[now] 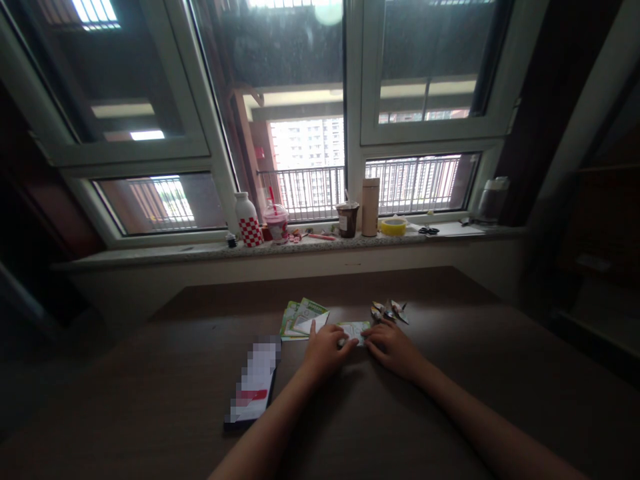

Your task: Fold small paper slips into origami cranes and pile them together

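Observation:
A small printed sheet of paper (354, 330), green and white, lies on the brown table between my hands. My left hand (324, 348) is closed at its left edge, with the thumb and fingertips on the paper. My right hand (393, 348) grips the right edge, fingers bent together. Just beyond my left hand is a fanned stack of green-and-white printed sheets (289, 321), with a plain white piece on top. Several small folded paper pieces (399, 311) with pointed corners sit beyond my right hand.
A phone (255, 380) lies left of my left forearm on the table (165, 353). Along the windowsill (210, 251) stand a checked bottle (249, 223), a pink drink cup (276, 223), a brown cup (347, 220), a tan flask (370, 208), yellow tape (393, 227) and scissors (429, 231).

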### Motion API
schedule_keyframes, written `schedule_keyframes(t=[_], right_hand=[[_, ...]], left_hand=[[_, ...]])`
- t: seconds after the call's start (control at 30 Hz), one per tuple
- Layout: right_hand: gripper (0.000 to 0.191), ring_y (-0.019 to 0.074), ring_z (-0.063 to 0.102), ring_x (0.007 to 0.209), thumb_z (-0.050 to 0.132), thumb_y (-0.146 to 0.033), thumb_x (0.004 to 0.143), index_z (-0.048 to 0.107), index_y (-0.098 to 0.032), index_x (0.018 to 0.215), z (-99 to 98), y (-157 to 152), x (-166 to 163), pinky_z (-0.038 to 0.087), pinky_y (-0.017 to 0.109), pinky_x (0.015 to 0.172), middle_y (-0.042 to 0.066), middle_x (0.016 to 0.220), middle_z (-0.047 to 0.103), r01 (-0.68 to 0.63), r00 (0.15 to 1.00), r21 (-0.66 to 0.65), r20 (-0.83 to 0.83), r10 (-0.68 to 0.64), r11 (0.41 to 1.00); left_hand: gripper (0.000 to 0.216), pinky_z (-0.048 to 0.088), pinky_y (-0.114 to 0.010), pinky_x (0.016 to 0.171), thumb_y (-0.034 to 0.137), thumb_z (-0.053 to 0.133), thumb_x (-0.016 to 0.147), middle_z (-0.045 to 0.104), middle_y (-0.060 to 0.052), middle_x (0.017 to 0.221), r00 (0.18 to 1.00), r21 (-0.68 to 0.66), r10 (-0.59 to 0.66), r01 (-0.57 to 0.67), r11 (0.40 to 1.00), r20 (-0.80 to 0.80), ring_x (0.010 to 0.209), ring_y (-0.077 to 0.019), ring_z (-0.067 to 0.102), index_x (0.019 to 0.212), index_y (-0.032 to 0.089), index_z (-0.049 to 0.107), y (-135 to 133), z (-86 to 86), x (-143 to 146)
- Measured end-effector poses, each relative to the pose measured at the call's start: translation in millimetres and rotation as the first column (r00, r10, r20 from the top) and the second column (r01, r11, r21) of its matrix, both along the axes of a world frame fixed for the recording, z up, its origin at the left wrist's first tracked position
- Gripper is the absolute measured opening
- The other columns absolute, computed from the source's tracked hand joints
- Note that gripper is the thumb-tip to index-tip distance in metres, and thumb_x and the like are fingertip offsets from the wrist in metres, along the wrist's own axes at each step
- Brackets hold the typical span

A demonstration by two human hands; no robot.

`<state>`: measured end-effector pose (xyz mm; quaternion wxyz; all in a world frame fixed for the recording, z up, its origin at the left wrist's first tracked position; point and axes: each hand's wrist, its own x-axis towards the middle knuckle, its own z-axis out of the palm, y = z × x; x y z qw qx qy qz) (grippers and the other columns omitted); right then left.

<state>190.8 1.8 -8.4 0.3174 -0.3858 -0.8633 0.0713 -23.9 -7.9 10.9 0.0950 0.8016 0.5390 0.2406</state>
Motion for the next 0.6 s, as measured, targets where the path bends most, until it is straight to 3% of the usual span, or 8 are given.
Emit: schedule_keyframes(t=[0.13,0.3,0.43,0.6], right_hand=[[0.021,0.0214,0.068,0.094,0.049,-0.02,0.091,0.07,-0.021,0.09,-2.7,2.6,-1.9,0.035,0.049,0.109,0.006,0.096,0.075,0.058,0.998,0.022,0.012,-0.058,0.998],[0.023,0.0213,0.065,0.088,0.043,-0.019,0.095,0.064,-0.019,0.086,-2.8,5.1,-3.7,0.041,0.047,0.104,0.006,0.087,0.07,0.115,0.992,0.073,0.051,-0.118,0.991],[0.018,0.0222,0.064,0.095,0.045,-0.02,0.095,0.063,-0.021,0.092,-3.3,6.6,-4.6,0.045,0.044,0.1,0.006,0.093,0.069,0.112,0.994,0.076,0.005,-0.113,0.991],[0.024,0.0248,0.061,0.107,0.055,-0.019,0.089,0.061,-0.022,0.113,-8.4,8.0,-4.0,0.05,0.042,0.095,0.01,0.116,0.064,0.116,0.992,0.058,-0.054,-0.113,0.992]], left_hand=[[0.031,0.016,-0.056,0.117,0.05,0.059,0.086,0.07,-0.008,0.113,1.0,0.039,-0.024,0.024,0.999,0.003,0.12,-0.0243,0.056,0.096,0.025,0.074,2.7,-2.8,-1.4],[0.031,0.013,-0.055,0.119,0.047,0.057,0.088,0.069,-0.007,0.115,0.999,0.035,-0.039,0.04,0.999,-0.009,0.116,-0.0232,0.06,0.102,0.023,0.071,2.6,-2.6,-1.1],[0.028,0.018,-0.052,0.119,0.039,0.052,0.092,0.072,-0.005,0.109,1.0,0.041,-0.023,0.024,0.999,-0.008,0.105,-0.0205,0.064,0.107,0.022,0.068,1.4,-1.6,2.0],[0.032,0.026,-0.051,0.116,0.032,0.049,0.094,0.068,-0.006,0.12,0.999,0.056,0.005,-0.003,0.998,-0.031,0.114,-0.0222,0.061,0.124,0.025,0.059,3.9,-6.4,4.8]])
